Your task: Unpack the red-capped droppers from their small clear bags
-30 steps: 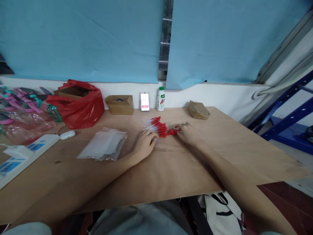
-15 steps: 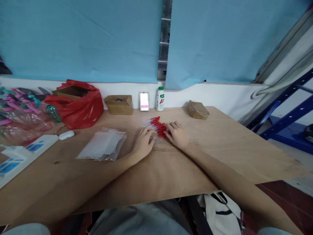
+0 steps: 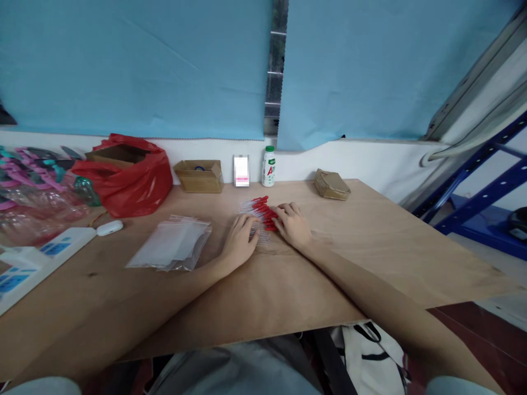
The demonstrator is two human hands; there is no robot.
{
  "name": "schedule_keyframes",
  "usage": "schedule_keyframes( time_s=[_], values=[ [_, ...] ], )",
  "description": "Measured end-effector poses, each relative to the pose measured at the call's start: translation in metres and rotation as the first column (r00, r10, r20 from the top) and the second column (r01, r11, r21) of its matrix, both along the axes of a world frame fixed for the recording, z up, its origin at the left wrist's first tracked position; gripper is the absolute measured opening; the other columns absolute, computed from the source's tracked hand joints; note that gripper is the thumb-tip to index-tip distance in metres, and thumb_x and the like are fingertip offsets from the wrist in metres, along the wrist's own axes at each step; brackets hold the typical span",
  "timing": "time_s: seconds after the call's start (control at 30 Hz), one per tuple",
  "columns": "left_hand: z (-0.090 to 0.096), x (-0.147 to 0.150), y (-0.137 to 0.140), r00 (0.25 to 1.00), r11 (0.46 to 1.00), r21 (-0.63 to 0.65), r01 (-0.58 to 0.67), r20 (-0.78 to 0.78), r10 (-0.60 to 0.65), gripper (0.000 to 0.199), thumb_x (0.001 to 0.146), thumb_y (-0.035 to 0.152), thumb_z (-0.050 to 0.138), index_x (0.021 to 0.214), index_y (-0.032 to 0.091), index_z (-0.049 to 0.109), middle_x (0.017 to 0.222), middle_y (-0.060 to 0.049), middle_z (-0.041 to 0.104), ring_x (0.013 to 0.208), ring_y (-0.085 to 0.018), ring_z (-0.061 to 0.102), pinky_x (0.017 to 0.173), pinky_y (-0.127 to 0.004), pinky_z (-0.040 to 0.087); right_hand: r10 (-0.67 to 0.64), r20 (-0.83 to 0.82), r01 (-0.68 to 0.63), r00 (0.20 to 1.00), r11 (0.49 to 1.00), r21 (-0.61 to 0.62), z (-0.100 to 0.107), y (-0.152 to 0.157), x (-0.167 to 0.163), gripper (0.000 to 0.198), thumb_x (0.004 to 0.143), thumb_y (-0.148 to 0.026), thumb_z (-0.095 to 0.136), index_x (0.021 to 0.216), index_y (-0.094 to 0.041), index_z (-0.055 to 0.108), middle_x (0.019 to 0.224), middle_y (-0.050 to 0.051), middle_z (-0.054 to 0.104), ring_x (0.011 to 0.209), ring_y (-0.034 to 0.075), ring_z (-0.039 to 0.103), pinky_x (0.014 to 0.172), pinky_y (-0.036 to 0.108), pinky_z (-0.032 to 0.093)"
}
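Note:
A pile of thin red-handled sticks (image 3: 263, 208) with silvery or clear shafts lies on the wooden table in front of me. Their kind is too small to make out. My left hand (image 3: 241, 238) rests at the pile's left side by the shafts, fingers curved and thumb apart from them. At the right side, my right hand (image 3: 292, 224) touches the red ends with bent, spread fingers. The two hands flank the pile, partly hiding its near and right parts. Left of my left hand lies a stack of clear plastic zip bags (image 3: 171, 244).
Along the back stand an open cardboard box (image 3: 200, 178), a phone-like screen (image 3: 241, 171), a white bottle (image 3: 269, 167) and a wrapped brown package (image 3: 331, 185). On the left are a red plastic bag (image 3: 140, 186), clear bottles (image 3: 37, 214), a power strip (image 3: 69, 241) and a white case (image 3: 109, 228).
My right hand has shifted slightly left, closer over the red ends. My left hand stays nearly in place. The whole view has drifted a little.

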State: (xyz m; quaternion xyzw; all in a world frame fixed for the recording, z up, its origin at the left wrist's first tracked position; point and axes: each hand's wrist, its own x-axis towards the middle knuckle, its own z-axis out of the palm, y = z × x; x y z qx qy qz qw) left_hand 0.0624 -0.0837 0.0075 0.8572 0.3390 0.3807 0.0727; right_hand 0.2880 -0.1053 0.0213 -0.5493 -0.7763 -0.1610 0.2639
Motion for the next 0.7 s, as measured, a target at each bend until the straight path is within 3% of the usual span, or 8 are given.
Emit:
schedule_keyframes(
  time_s=[0.27,0.43,0.7],
  values=[
    [-0.0021,0.0007,0.0029,1.0,1.0,-0.006,0.018,-0.02,-0.018,0.025,0.096,0.011,0.058,0.119,0.021,0.063,0.131,-0.009,0.065,0.127,-0.027,0.057,0.115,-0.048,0.047,-0.01,0.1,0.007,0.995,1.0,0.028,0.005,0.0008,-0.0059,0.023,0.105,-0.022,0.053,0.123,-0.022,0.067,0.131,0.013,0.065,0.117,0.032,0.049,0.093,0.045,0.04],
    [-0.0011,0.001,0.0028,1.0,1.0,0.006,0.008,-0.004,-0.008,0.028,0.096,0.011,0.058,0.123,0.021,0.061,0.133,-0.01,0.065,0.129,-0.027,0.057,0.116,-0.048,0.046,0.017,0.145,-0.021,0.989,1.0,0.023,0.0076,-0.0005,-0.0066,0.017,0.106,-0.02,0.051,0.114,-0.022,0.066,0.119,0.01,0.072,0.111,0.03,0.05,0.09,0.043,0.037],
    [0.0026,0.0007,-0.0015,0.999,0.998,0.034,-0.046,-0.01,0.047,0.037,0.102,0.018,0.053,0.139,0.02,0.053,0.14,-0.012,0.062,0.132,-0.028,0.055,0.115,-0.048,0.045,0.123,0.136,-0.132,0.983,0.989,0.064,0.0086,-0.0042,-0.0052,0.03,0.109,-0.021,0.041,0.13,-0.019,0.062,0.118,0.013,0.072,0.113,0.03,0.052,0.093,0.044,0.037]
  ],
)
